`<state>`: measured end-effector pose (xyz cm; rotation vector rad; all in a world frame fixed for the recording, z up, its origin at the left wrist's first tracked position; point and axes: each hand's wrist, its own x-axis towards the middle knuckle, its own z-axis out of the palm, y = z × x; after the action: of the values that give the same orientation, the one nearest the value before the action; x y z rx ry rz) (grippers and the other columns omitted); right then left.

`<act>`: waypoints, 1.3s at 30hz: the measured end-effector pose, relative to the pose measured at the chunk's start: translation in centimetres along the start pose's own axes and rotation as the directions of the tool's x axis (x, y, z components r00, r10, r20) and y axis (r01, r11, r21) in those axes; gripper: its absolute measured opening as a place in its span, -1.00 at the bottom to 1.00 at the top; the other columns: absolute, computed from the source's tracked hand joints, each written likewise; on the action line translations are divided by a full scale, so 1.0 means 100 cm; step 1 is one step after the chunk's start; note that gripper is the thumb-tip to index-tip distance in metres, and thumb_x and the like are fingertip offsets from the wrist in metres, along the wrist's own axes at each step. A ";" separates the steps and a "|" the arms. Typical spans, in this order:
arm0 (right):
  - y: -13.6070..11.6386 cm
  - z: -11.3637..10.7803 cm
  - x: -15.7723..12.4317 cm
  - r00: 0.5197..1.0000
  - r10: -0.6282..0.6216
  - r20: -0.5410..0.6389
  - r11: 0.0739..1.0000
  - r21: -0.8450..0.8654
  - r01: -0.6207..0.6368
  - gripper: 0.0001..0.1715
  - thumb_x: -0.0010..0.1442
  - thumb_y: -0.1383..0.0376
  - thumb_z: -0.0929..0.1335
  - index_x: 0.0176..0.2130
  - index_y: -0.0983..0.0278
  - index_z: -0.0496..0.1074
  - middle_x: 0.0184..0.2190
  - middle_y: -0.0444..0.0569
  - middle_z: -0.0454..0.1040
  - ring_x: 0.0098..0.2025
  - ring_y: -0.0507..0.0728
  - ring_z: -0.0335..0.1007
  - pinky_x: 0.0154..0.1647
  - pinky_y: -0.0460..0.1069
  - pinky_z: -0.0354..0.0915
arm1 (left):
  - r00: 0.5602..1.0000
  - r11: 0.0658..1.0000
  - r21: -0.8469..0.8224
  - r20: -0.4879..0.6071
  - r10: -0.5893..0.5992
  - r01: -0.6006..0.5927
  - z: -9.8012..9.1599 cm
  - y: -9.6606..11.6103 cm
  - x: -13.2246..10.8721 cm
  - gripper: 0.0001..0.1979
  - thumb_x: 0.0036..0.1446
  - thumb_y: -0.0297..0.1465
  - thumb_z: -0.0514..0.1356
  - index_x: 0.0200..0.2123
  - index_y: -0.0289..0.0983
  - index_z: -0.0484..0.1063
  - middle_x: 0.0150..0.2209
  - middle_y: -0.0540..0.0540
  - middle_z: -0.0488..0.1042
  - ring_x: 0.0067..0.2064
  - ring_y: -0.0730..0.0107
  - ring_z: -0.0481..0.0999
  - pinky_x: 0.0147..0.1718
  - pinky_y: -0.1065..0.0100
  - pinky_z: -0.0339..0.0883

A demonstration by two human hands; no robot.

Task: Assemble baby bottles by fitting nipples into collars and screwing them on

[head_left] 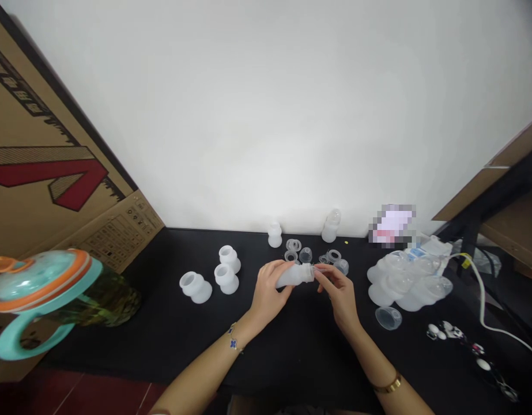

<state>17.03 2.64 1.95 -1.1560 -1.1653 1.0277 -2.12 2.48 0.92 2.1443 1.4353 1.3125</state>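
Note:
My left hand (268, 293) is wrapped round a frosted white baby bottle (294, 275), which lies sideways in the air with its neck to the right. At that neck, my right hand (341, 295) has its fingertips pinched; a small clear piece seems to be between them, mostly hidden. Just behind my hands are loose clear rings (293, 245) and small clear domed caps (306, 255). One open white bottle (275, 235) and one capped bottle (330, 226) stand by the wall. To the left are three open white bottles (226, 279).
Several capped bottles (397, 279) are heaped at the right, with a clear cap (388, 317) before them. A white cable (482, 300) and dark beaded trinkets (447, 330) lie farther right. A large teal-lidded jug (45, 282) and a cardboard box (75, 132) occupy the left.

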 end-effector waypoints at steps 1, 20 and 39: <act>0.000 0.000 0.000 1.000 0.005 -0.002 1.000 -0.003 -0.005 -0.73 0.12 0.10 0.48 -0.24 0.22 0.60 -0.33 -0.03 0.53 -0.43 0.08 0.34 -0.48 -0.04 0.32 | 1.000 1.000 0.002 0.001 0.003 -0.003 0.000 0.000 0.000 -0.48 0.07 -0.58 0.29 0.10 -0.09 0.43 0.01 -0.09 0.48 0.03 0.13 0.45 0.05 0.07 0.34; 0.000 0.001 0.002 1.000 0.001 -0.031 0.999 -0.045 -0.002 -0.57 0.07 -0.01 0.50 -0.52 0.25 0.43 -0.43 -0.08 0.46 -0.50 0.05 0.25 -0.57 -0.06 0.23 | 0.997 0.996 0.045 -0.001 0.075 -0.075 0.000 0.002 -0.002 -0.47 0.07 -0.61 0.25 0.10 -0.11 0.43 0.00 -0.09 0.48 0.04 0.15 0.45 0.06 0.06 0.33; 0.002 -0.002 0.000 0.998 -0.030 0.062 0.994 0.111 0.023 -0.69 0.12 0.19 0.48 -0.10 0.15 0.59 -0.07 0.02 0.58 -0.20 0.20 0.42 -0.40 0.00 0.38 | 1.000 1.000 0.012 -0.006 0.002 -0.002 0.001 0.000 -0.001 -0.49 0.08 -0.57 0.29 0.09 -0.10 0.43 0.00 -0.09 0.47 0.03 0.12 0.45 0.05 0.05 0.34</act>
<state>17.27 2.61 1.76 -1.0253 -1.1565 1.1018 -2.03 2.39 0.83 2.1513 1.4478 1.3155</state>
